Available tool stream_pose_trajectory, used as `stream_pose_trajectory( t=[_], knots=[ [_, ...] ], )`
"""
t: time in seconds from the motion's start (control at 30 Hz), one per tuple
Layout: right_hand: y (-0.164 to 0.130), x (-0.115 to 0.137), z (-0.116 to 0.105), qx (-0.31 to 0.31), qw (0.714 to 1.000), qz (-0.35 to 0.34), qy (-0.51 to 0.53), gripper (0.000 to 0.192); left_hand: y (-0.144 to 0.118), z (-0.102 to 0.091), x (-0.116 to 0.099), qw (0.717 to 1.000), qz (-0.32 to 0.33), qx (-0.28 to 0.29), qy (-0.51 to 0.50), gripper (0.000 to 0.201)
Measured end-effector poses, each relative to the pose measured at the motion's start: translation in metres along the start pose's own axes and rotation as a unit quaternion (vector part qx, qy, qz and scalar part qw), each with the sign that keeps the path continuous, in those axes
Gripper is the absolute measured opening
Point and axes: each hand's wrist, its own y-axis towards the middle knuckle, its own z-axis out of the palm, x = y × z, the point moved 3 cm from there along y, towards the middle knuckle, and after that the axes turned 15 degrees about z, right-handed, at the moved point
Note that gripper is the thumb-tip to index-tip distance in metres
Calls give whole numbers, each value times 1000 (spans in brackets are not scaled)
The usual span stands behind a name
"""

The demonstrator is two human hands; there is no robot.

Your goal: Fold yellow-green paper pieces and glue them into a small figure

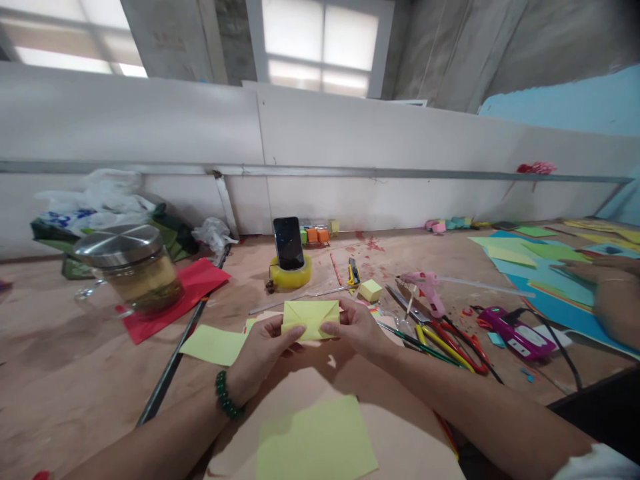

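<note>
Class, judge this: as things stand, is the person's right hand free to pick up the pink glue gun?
Probably not: the right hand and left hand both pinch the folded yellow paper. The pink glue gun lies uncovered nearby.

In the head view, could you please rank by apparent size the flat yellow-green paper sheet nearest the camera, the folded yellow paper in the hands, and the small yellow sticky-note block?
1. Flat yellow-green paper sheet, though its nearness to the camera exaggerates it.
2. Folded yellow paper, held between left hand and right hand.
3. Small yellow sticky-note block.
</note>
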Motion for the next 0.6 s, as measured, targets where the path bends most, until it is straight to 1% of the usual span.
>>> stream_pose_trajectory(
  t=[0.1,0.23,0.43,0.6],
  knots=[
    [-2,2,1,-7,1000,-11,-17,46,-2,1,-1,1000,-5,13,-2,45],
    [-4,4,1,-10,1000,-16,-18,49,-2,1,0,1000,-22,-2,-22,48],
    [-5,6,4,35,999,-12,3,52,0,-1,3,1000,-13,-14,-15,48],
    [-4,5,4,46,999,-15,7,54,0,-2,3,1000,-5,-17,-6,50]
  ],
)
